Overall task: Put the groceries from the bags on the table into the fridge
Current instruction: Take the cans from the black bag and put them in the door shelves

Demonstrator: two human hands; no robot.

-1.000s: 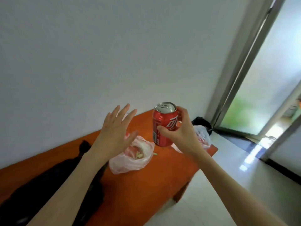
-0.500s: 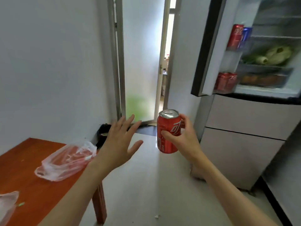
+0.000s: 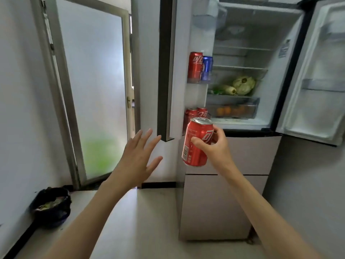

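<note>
My right hand [image 3: 216, 148] grips a red soda can [image 3: 196, 144] upright, just below and in front of the open fridge [image 3: 240, 53]. My left hand [image 3: 139, 157] is raised with fingers spread and holds nothing, a little left of the can. The fridge's left door [image 3: 173, 71] carries a red can [image 3: 195, 67] and a blue can [image 3: 207, 68] on its upper shelf and two red cans [image 3: 196, 114] lower down. Green vegetables [image 3: 240, 85] lie on an inner shelf above a drawer of orange fruit [image 3: 231, 110]. The table and bags are out of view.
The fridge's right door [image 3: 315, 81] stands open at the right. A frosted glass door [image 3: 93, 90] is ajar on the left. A black bin [image 3: 52, 206] with scraps sits on the floor at the lower left. Closed fridge drawers [image 3: 224, 202] lie below the open compartment.
My view has swung from the table round to the fridge, which is now closer and straight ahead. The can stays in my right hand; my left hand stays spread.
</note>
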